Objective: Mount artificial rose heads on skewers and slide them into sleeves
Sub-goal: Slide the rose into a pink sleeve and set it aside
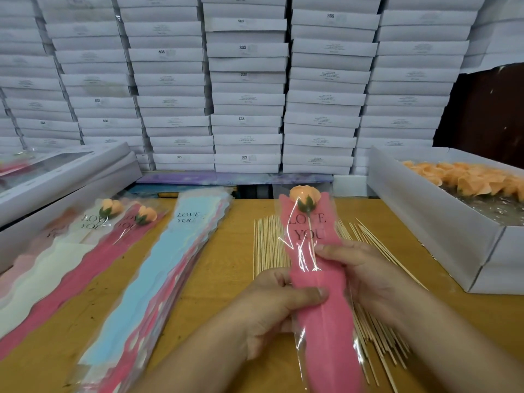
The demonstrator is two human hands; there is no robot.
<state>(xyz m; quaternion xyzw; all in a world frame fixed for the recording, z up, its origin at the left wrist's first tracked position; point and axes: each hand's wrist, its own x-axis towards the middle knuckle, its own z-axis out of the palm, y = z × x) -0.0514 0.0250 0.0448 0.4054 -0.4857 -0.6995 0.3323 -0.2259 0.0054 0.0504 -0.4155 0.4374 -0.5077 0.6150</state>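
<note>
Pink sleeve (314, 302) light, slippery, crinkly; rose (304, 194) atop sleeve soft, crushable. Left hand (280, 304) pinches mid-sleeve; right hand (365, 276) pinches skewer through film. Grip there, not bloom.

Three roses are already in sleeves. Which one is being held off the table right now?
The rose in the pink sleeve, gripped by the left hand and the right hand. The other two sleeved roses lie flat at left.

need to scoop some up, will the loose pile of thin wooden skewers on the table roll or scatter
Probably both. The thin wooden skewers lie loose and fanned on the bare wooden table, so a push would likely spread them. They look round and slender, so apt to roll, and light enough to slip from a loose grip.
</note>
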